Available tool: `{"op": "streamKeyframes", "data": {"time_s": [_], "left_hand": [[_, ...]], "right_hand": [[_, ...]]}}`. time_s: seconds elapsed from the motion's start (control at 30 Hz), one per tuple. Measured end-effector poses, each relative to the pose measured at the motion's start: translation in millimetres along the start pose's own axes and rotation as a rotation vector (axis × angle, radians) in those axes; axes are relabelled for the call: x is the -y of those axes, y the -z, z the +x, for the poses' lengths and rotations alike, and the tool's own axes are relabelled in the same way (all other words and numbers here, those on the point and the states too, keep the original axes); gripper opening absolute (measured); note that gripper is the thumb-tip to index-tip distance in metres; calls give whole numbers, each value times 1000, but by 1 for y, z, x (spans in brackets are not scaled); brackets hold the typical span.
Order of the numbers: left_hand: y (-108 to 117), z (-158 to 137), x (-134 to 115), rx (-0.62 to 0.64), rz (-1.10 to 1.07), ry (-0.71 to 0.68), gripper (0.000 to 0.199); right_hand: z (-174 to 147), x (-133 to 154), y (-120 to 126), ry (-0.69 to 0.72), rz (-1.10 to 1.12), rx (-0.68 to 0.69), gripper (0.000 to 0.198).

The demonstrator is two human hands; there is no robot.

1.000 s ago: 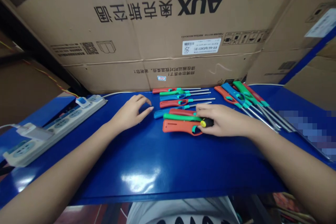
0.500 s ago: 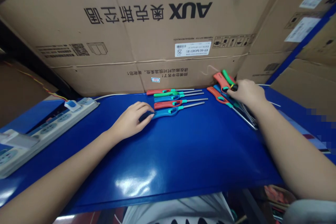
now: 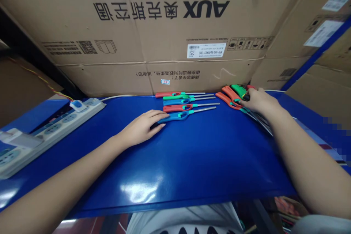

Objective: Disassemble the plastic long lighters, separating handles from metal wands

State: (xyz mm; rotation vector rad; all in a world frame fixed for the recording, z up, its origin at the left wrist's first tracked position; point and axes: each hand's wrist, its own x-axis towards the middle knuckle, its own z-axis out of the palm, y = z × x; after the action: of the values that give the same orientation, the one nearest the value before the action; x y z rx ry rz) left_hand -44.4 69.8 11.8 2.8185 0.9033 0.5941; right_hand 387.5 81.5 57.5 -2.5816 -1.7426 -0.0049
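Observation:
Several long-necked gas lighters with coloured handles lie side by side, among them a red lighter [image 3: 175, 108] and a green lighter [image 3: 175, 97]. The nearest is a blue lighter [image 3: 175, 117]; my left hand [image 3: 144, 126] rests at its handle end, fingers stretched over it and thumb apart. To the right, more lighters lie in a loose pile, with an orange lighter [image 3: 226, 99] at its left side. My right hand [image 3: 257, 100] is closed over this pile, by a green handle [image 3: 238, 90] with a dark part at the fingertips. The hand hides much of what it grips.
A large cardboard sheet [image 3: 153, 44] with printing stands behind the blue tabletop [image 3: 186, 161]. A white power strip [image 3: 55, 131] with plugs and cables lies at the left. Below the table's right front edge is a box with reddish things [image 3: 286, 206].
My left hand's thumb has come away from its fingers at the blue lighter's end. My right hand has shifted slightly over the pile, and the handles there lie differently. The view has moved slightly.

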Motion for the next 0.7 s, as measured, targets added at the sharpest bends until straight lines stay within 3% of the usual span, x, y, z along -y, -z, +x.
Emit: {"op": "streamKeyframes", "data": {"time_s": [0.1,0.33,0.7], "left_hand": [[-4,0,4,-4,-25,-4,36],[-6,-2,7,-20,-71,35,34],[0,-3,3,-7,-113,18,34]], "right_hand": [[-4,4,1,3,-19,-16,48],[-9,16,-6,179,-75,-6,27],[-6,10,-2,70,-18,-46,31]]}}
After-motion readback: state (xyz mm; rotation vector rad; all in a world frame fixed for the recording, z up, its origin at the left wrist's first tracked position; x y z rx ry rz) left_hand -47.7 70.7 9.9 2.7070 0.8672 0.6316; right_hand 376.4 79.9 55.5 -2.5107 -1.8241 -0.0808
